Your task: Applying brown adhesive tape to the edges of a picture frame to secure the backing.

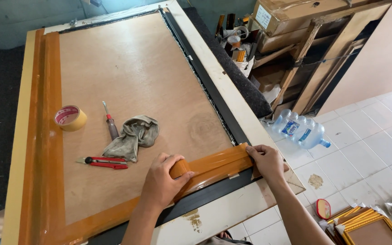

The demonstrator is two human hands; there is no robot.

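Note:
My left hand grips a roll of brown tape near the front edge of a large plywood backing board. A glossy strip of brown tape runs from the roll to the right corner. There my right hand presses the strip's end down with its fingers flat, over the black frame edge. More brown tape covers the board's left edge and part of the front edge.
On the board lie a second tape roll, a screwdriver, a crumpled rag and a red utility knife. Plastic water bottles lie on the tiled floor at right, gold picture frames at bottom right, a cluttered wooden shelf behind.

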